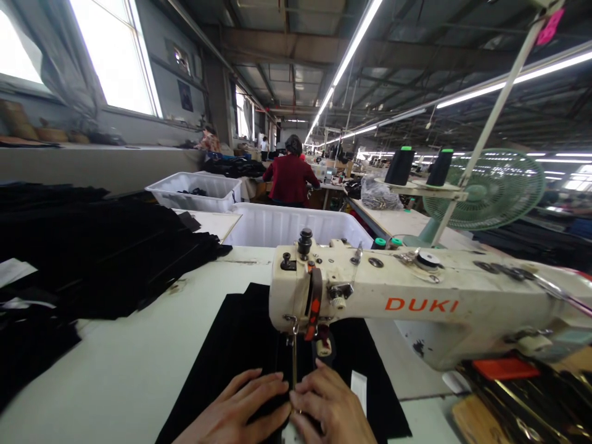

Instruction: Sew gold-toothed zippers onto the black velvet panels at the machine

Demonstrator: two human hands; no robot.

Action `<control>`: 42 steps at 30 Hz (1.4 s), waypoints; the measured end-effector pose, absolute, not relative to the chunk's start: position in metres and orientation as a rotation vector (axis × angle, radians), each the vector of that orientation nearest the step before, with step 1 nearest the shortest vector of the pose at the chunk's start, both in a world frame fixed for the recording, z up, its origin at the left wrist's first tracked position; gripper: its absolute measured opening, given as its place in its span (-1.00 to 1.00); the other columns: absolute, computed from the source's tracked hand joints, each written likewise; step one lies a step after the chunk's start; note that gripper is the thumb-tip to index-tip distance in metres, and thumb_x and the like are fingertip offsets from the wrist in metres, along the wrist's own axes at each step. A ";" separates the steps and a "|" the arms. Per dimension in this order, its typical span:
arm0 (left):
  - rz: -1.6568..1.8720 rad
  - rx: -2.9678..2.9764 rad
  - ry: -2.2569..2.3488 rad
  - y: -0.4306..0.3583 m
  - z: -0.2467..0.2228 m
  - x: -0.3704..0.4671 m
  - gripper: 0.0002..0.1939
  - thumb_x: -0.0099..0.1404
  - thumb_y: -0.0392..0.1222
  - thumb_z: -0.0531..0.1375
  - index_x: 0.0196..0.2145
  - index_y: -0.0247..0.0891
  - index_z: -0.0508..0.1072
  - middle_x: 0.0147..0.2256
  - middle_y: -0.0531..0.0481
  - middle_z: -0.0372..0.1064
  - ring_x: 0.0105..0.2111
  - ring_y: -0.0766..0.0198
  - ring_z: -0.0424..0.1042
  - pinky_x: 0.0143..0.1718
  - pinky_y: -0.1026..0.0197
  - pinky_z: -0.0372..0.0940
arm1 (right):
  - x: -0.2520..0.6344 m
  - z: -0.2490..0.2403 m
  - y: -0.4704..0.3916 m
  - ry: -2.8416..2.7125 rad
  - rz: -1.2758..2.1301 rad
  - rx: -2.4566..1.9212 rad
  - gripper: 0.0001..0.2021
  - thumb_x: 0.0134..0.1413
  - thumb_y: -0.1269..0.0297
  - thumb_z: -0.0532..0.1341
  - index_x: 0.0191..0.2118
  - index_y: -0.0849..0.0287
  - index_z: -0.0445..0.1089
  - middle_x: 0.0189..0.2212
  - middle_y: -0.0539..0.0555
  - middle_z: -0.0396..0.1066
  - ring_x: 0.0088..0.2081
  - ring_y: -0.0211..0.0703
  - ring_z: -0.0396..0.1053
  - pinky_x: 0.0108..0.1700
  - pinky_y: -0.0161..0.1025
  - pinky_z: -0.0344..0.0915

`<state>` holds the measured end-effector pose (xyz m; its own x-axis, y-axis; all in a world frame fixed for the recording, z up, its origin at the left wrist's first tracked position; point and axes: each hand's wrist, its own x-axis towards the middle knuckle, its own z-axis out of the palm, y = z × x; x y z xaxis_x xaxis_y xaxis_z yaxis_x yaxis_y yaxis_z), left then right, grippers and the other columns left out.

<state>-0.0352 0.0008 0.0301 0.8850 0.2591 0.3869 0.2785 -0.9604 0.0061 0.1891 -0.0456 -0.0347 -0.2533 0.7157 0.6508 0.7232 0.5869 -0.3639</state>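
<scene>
A cream sewing machine [361, 290] marked DUKI stands over a black cloth [222, 345] on the pale table. Below its needle area my left hand [245, 404] lies on the cloth, fingers stretched out and slightly apart. Close beside it, my right hand [328, 404] has its fingers bent and pressed together at a thin gold-coloured metal strip [295, 357], which hangs down in front of the machine head; what the fingertips hold is too small to make out. A white label [359, 390] lies on the cloth just right of my right hand.
Black fabric piles [102, 253] cover the left side of the table. White bins [296, 225] stand behind the machine. Zippers and a red item [504, 368] lie at right. Thread cones [401, 168] and a green fan [485, 188] stand behind. A person in dark red [289, 179] sits ahead.
</scene>
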 end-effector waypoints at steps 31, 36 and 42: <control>-0.455 -3.178 -0.492 0.036 0.018 -0.028 -0.35 0.30 -0.46 0.11 0.31 -0.16 0.20 0.20 -0.05 0.30 0.24 0.16 0.22 0.30 -0.07 -0.04 | 0.191 -0.012 -0.021 -1.846 0.266 -1.422 -0.75 0.02 0.56 0.34 -0.21 0.12 0.42 -0.14 0.07 0.44 -0.05 -0.02 0.42 0.03 -0.10 0.36; -0.395 -3.208 -0.540 0.039 0.017 -0.027 -0.39 0.35 -0.43 0.10 0.32 -0.15 0.19 0.23 -0.07 0.25 0.26 0.15 0.19 0.30 -0.12 -0.08 | 0.189 -0.008 -0.019 -1.908 0.037 -1.561 -0.66 -0.03 0.53 0.35 -0.09 0.16 0.40 -0.01 0.20 0.37 0.09 0.19 0.27 0.14 0.16 0.24; -0.422 -3.269 -0.583 0.040 0.016 -0.027 -0.47 0.37 -0.35 0.13 0.27 -0.11 0.28 0.21 -0.06 0.29 0.24 0.10 0.22 0.33 -0.12 -0.11 | 0.190 0.000 -0.018 -2.032 -0.085 -1.678 -0.63 0.03 0.46 0.32 0.00 0.22 0.38 -0.03 0.24 0.36 0.02 0.17 0.26 0.04 0.06 0.28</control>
